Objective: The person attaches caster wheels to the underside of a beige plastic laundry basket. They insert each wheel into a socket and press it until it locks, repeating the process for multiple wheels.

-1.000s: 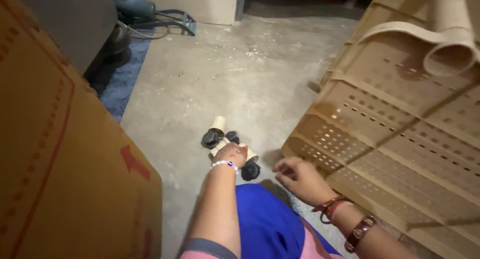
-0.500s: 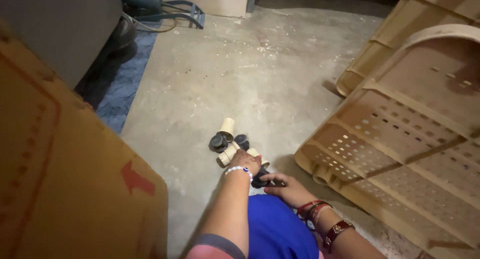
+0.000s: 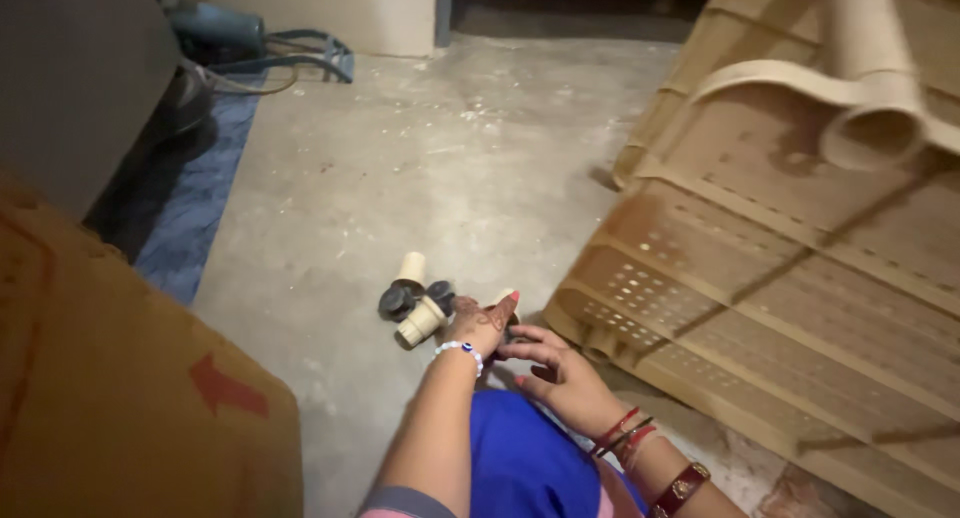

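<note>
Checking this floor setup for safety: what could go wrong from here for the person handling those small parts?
1. The beige cylinders and black caps lie loose on bare concrete; the round pieces could roll away from the left hand.
2. The stacked perforated beige panels stand close beside the right hand; a slip might pinch the fingers.
3. The lighting is dim, so small dark caps might be overlooked.

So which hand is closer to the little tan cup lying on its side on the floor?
The left hand. It rests right beside the tan cup, almost touching it. The right hand sits farther off, behind the left hand, nearer the stacked tan crates.
</note>
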